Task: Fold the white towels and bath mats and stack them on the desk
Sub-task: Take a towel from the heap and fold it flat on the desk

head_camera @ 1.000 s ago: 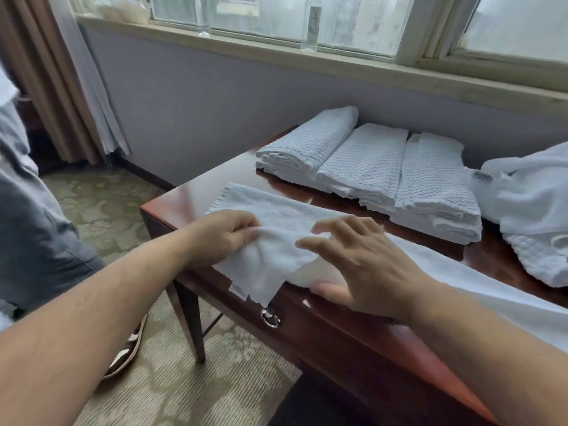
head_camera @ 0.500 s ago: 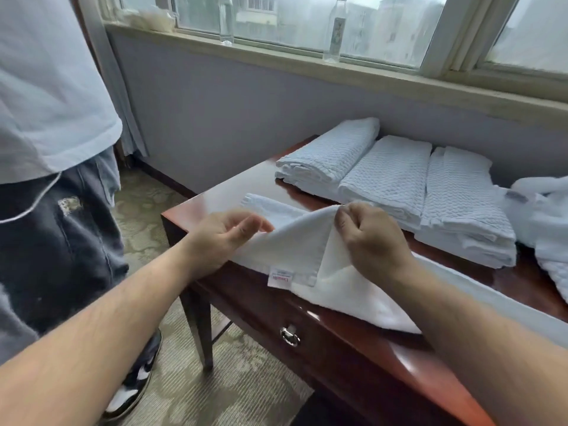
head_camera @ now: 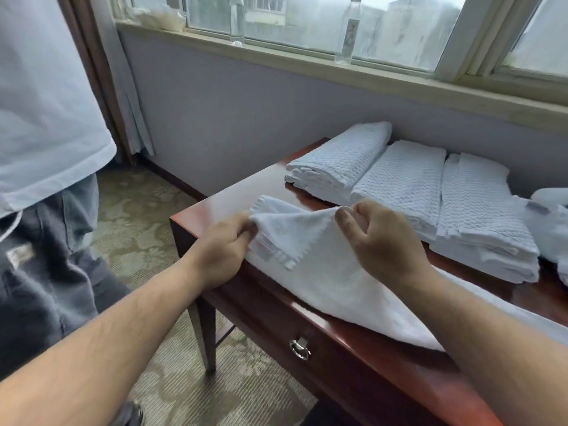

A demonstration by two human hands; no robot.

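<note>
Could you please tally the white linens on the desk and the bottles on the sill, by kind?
Mat stacks: 3
Towel: 1
Unfolded heap: 1
Bottles: 2
Total: 7

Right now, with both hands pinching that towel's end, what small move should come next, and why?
Probably carry the lifted end rightward over the rest of the towel and lay it flat. The left hand and right hand each pinch a corner, raised off the desk, while the remainder lies unfolded rightward.
</note>
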